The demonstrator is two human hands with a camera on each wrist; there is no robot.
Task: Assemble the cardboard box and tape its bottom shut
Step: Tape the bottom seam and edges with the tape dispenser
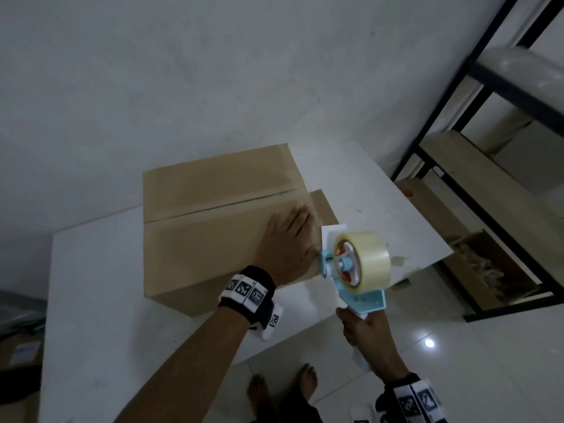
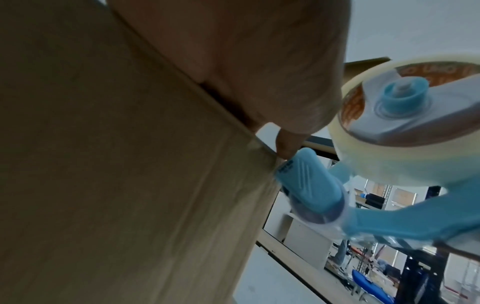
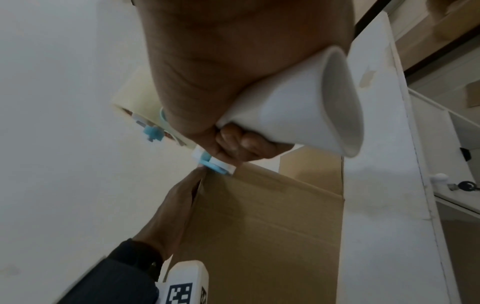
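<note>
A brown cardboard box [image 1: 207, 227] stands on the white table [image 1: 100, 300], its flaps folded shut on top with a seam [image 1: 219, 206] running across. My left hand [image 1: 287, 245] lies flat on the box top near its right edge, fingers straight. My right hand [image 1: 366, 334] grips the white handle [image 3: 298, 115] of a blue tape dispenser [image 1: 360, 270] carrying a clear tape roll [image 1: 363, 261]. The dispenser's blue nose [image 2: 306, 185] touches the box's right edge [image 2: 262, 148] beside my left thumb [image 2: 285, 144]. A side flap [image 1: 323, 206] sticks out at the box's right.
A black metal shelf rack [image 1: 457, 148] with wooden boards and an open carton [image 1: 488, 270] stands to the right. The table ends just past the dispenser. My bare feet [image 1: 283, 389] are on the tiled floor below. A grey wall rises behind.
</note>
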